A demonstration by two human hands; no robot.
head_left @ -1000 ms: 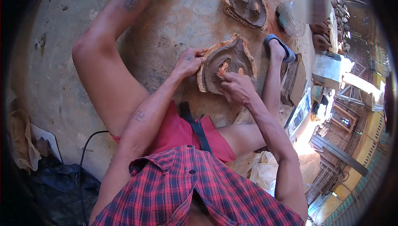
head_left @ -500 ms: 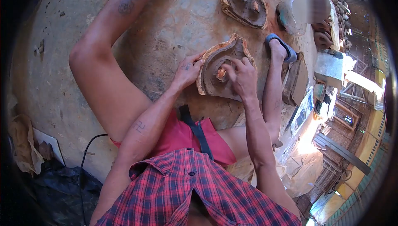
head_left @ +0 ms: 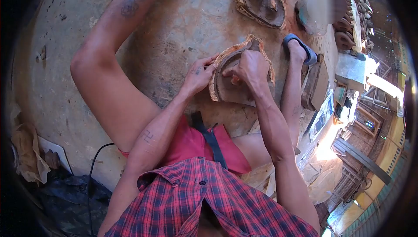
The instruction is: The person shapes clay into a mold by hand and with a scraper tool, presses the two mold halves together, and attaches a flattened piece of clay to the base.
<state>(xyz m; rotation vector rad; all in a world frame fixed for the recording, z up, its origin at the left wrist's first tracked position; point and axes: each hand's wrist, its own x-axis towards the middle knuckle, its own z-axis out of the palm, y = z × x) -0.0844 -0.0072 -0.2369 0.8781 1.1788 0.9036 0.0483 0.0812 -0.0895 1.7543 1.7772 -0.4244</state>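
Note:
A mould lined with grey-brown clay [head_left: 224, 92] lies on the floor between my legs, its rough orange-tan rim rising to a point at the far end. My left hand [head_left: 198, 77] grips the left rim, fingers over the edge. Inside the mould, my right hand [head_left: 254, 67] is curled with its knuckles up, a finger or thumb reaching left onto the clay. The curled fingers hide much of the hollow, and whatever they may hold is out of sight. A small orange lump [head_left: 235, 80] shows just below them.
Farther off lies a second clay-lined mould [head_left: 283, 19]. A rounded bowl-like piece [head_left: 302, 16] is right of it. My sandalled foot [head_left: 300, 50] and a brown slab-like block [head_left: 314, 84] flank the near mould. Stacked dark pieces [head_left: 344, 41] line the right.
My right hand has turned and curled, from spread fingers at the mould's right side to a closed shape over its middle. My left hand keeps its place on the rim.

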